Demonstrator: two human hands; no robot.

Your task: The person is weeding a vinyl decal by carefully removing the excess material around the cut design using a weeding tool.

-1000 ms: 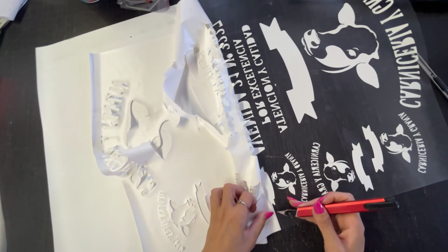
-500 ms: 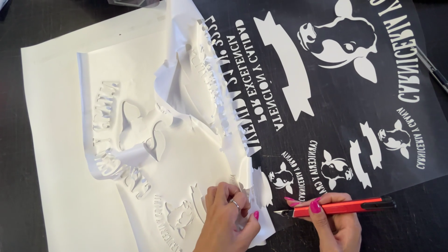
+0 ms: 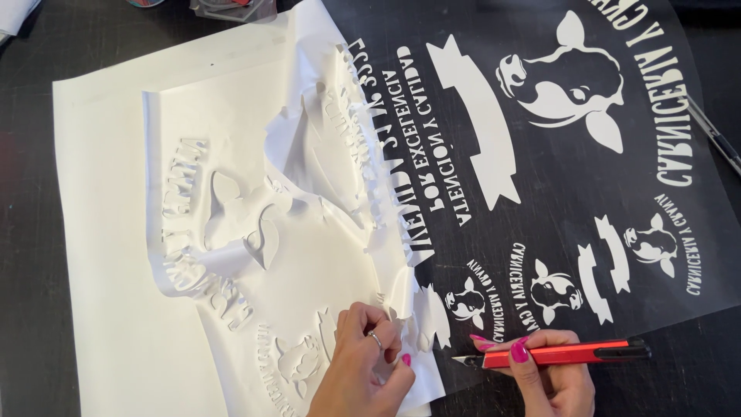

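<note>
The left hand [image 3: 363, 367] pinches the peeled white vinyl [image 3: 324, 255] between its fingertips at the lower edge, where the sheet lifts in curls off the clear backing film [image 3: 540, 177]. The right hand [image 3: 552, 374] is closed around a red craft knife [image 3: 556, 354], whose blade tip points left, just beside the left fingers. White cow heads and banners stay on the film over the dark table [image 3: 31, 193].

pink-painted nails; ring on left hand [image 3: 363, 371]
</note>
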